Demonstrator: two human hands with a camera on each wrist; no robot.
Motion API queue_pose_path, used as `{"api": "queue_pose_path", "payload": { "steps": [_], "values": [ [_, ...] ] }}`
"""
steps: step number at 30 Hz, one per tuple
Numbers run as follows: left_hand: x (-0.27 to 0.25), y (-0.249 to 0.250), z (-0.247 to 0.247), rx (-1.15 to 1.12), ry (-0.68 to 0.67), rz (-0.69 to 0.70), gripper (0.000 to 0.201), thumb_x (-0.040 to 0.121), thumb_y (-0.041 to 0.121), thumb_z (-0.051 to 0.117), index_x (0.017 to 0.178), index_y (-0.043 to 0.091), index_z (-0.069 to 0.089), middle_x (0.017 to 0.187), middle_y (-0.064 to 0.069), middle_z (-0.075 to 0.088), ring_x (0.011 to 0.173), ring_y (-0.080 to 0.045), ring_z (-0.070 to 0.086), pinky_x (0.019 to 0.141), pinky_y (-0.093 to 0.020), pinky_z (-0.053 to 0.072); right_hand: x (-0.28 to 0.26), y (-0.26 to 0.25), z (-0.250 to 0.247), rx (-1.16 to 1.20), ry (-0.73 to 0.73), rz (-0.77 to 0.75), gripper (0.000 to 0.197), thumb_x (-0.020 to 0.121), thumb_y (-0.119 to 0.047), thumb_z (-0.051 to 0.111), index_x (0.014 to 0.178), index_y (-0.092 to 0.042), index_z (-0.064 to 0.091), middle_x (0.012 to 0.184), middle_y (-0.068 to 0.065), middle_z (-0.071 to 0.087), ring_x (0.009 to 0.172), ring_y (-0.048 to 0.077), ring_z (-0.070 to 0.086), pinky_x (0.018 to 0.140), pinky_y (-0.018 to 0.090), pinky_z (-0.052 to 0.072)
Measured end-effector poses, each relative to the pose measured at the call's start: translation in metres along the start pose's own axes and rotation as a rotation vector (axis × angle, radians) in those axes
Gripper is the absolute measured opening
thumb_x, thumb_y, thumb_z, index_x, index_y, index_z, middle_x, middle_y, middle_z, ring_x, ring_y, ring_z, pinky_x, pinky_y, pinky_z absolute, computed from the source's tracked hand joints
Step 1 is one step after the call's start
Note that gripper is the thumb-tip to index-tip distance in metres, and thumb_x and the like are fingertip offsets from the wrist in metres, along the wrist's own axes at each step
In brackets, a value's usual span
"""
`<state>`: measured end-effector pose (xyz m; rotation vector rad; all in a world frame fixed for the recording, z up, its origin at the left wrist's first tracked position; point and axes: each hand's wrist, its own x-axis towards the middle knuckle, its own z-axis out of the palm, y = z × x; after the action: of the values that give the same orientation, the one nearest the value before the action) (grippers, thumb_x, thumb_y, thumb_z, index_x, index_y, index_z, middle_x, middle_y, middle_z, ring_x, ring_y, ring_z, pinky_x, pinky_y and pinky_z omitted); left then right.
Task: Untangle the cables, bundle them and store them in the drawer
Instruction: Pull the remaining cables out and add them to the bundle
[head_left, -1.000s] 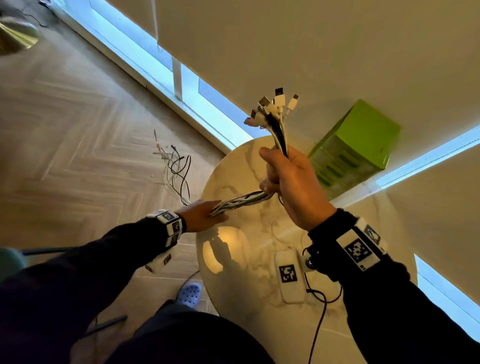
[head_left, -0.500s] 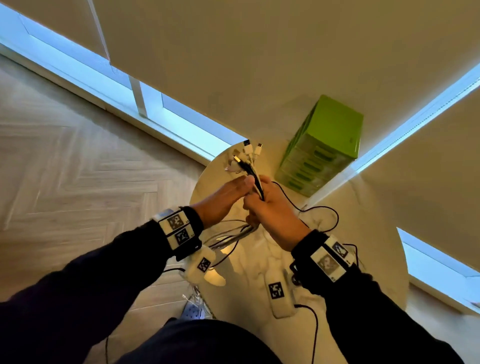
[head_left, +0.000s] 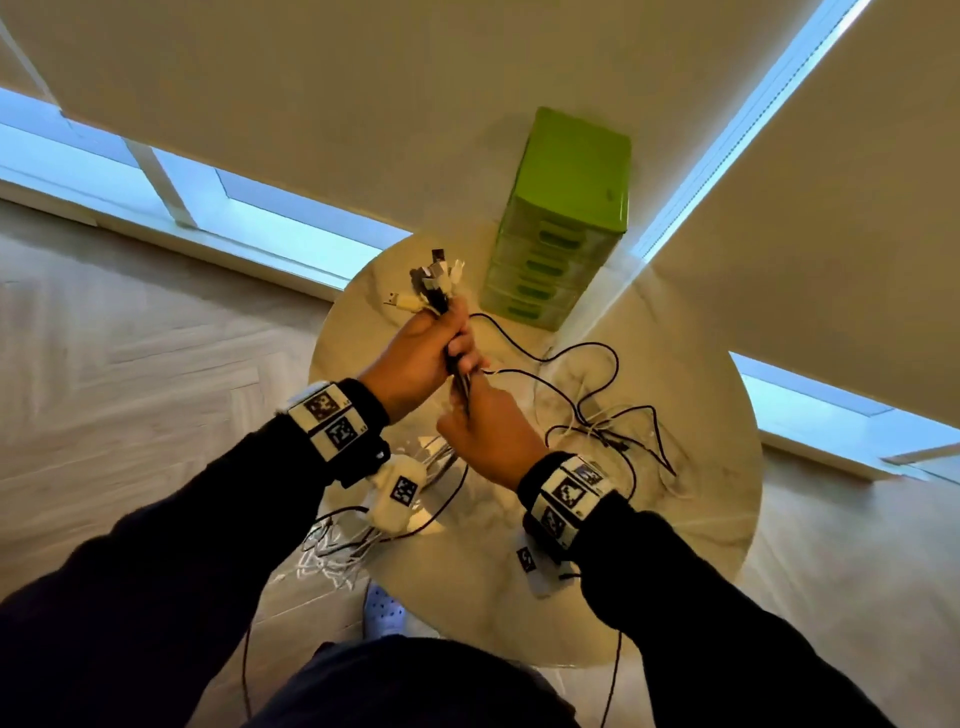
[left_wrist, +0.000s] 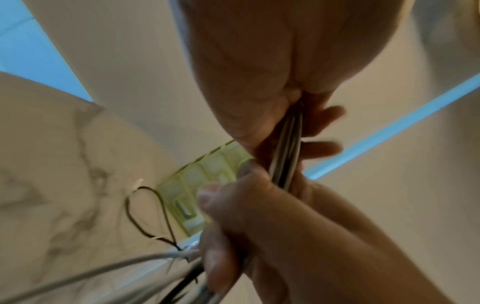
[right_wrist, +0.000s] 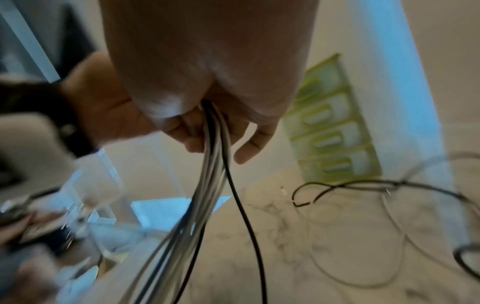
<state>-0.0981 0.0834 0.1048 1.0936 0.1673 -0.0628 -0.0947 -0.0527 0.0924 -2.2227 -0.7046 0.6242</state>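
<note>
A bundle of white and black cables (head_left: 435, 280) stands upright over the round marble table (head_left: 701, 467), its plug ends fanned out at the top. My left hand (head_left: 439, 338) grips the bundle just under the plugs. My right hand (head_left: 475, 415) grips the same bundle directly below it, the two hands touching. The left wrist view shows the strands (left_wrist: 285, 150) running from my left fingers (left_wrist: 324, 115) into the right hand (left_wrist: 259, 226). In the right wrist view the strands (right_wrist: 215, 164) hang down from my right hand (right_wrist: 233, 133). The green drawer unit (head_left: 566, 218) stands at the table's far edge, drawers closed.
Loose black and white cable tails (head_left: 597, 379) loop over the table right of my hands. More tails (head_left: 332, 545) hang off the table's near left edge. Blinds and window strips stand close behind the table. A shoe (head_left: 382, 613) shows on the wooden floor below.
My left hand came in from the far left and took the bundle just under the plugs. My right hand slid down the bundle to below the left. More loose cable now lies on the table.
</note>
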Motion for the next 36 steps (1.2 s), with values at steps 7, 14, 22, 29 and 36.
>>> {"api": "queue_pose_path", "payload": {
  "steps": [7, 14, 22, 29, 36],
  "values": [
    [0.024, -0.031, -0.015, -0.047, 0.186, -0.054, 0.036, 0.11, 0.031, 0.031, 0.078, 0.017, 0.041, 0.054, 0.01, 0.028, 0.045, -0.007, 0.027, 0.059, -0.026, 0.047, 0.009, 0.049, -0.002, 0.207, -0.257, 0.033, 0.035, 0.095, -0.028, 0.062, 0.126, -0.016, 0.049, 0.12, 0.004, 0.058, 0.109, 0.017, 0.059, 0.087, 0.032, 0.052],
    [0.046, -0.068, 0.002, 0.182, 0.174, -0.144, 0.035, 0.11, 0.035, 0.032, 0.078, 0.021, 0.035, 0.059, 0.009, 0.021, 0.049, -0.009, 0.024, 0.057, -0.027, 0.039, 0.035, 0.165, -0.036, -0.178, -0.206, 0.327, 0.02, 0.094, -0.022, 0.05, 0.107, -0.009, 0.059, 0.117, 0.014, 0.056, 0.113, 0.029, 0.054, 0.097, 0.037, 0.044],
    [0.053, -0.097, 0.012, 0.115, 0.243, -0.226, 0.033, 0.11, 0.033, 0.033, 0.079, 0.021, 0.034, 0.061, 0.008, 0.018, 0.05, -0.01, 0.021, 0.055, -0.024, 0.039, 0.047, 0.217, -0.061, -0.552, -0.247, 0.38, 0.03, 0.076, -0.048, 0.056, 0.071, -0.019, 0.058, 0.093, 0.01, 0.059, 0.093, 0.032, 0.059, 0.08, 0.036, 0.049],
    [0.047, -0.119, 0.026, 0.148, 0.224, -0.264, 0.033, 0.11, 0.03, 0.033, 0.079, 0.02, 0.032, 0.059, 0.011, 0.023, 0.05, -0.009, 0.023, 0.055, -0.025, 0.037, 0.049, 0.209, -0.04, -0.598, -0.317, 0.168, 0.03, 0.091, -0.036, 0.054, 0.102, -0.009, 0.058, 0.106, 0.015, 0.059, 0.104, 0.033, 0.056, 0.086, 0.038, 0.04],
    [0.039, -0.123, 0.014, 0.051, 0.34, -0.286, 0.034, 0.109, 0.032, 0.036, 0.078, 0.02, 0.038, 0.062, 0.006, 0.02, 0.053, -0.012, 0.02, 0.053, -0.024, 0.037, 0.055, 0.16, -0.11, 0.075, -0.03, 0.159, 0.033, 0.103, -0.033, 0.044, 0.098, -0.011, 0.068, 0.063, -0.013, 0.057, 0.063, 0.007, 0.051, 0.067, 0.029, 0.04]
  ]
}}
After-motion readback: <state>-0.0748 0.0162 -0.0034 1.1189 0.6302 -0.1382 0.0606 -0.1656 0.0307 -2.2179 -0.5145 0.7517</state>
